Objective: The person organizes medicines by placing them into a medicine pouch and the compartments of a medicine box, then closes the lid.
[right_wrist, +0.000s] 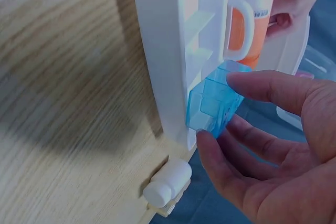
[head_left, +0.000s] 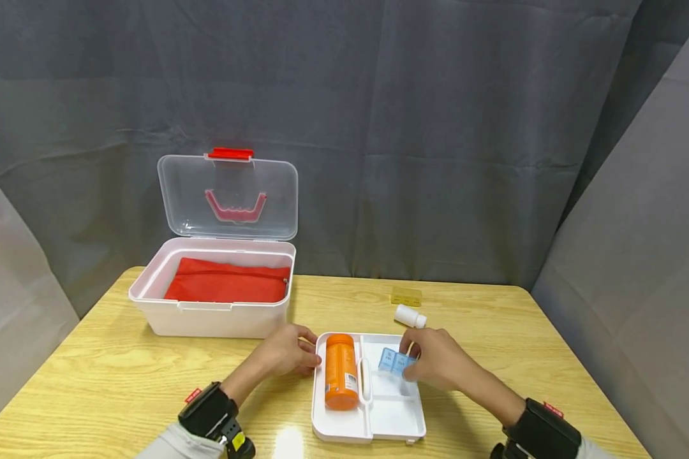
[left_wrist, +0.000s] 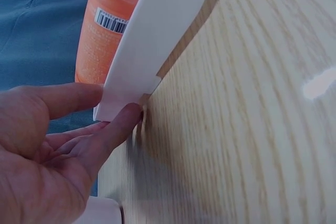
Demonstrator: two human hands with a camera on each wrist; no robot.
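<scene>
My right hand [head_left: 439, 358] pinches a translucent blue pill organizer [right_wrist: 218, 98] between thumb and fingers. The organizer is tilted over a right-hand compartment of the white divided tray [head_left: 395, 417], its lower end in among the tray's walls. At the tray's left side, my left hand [head_left: 289, 350] pinches the wall, one fingertip at the rim and another low by the tabletop, as the left wrist view shows. An orange bottle [head_left: 341, 373] with a barcode label lies in the tray's long left compartment, beside the white handle [head_left: 365, 380].
A white box [head_left: 212, 320] with a raised clear lid [head_left: 229, 197] stands at the back left, a red pouch [head_left: 229, 282] inside it. Behind the tray, a small white bottle [head_left: 409, 316] lies on its side near a yellow pill case [head_left: 406, 296]. Grey curtains surround the wooden table [head_left: 494, 331].
</scene>
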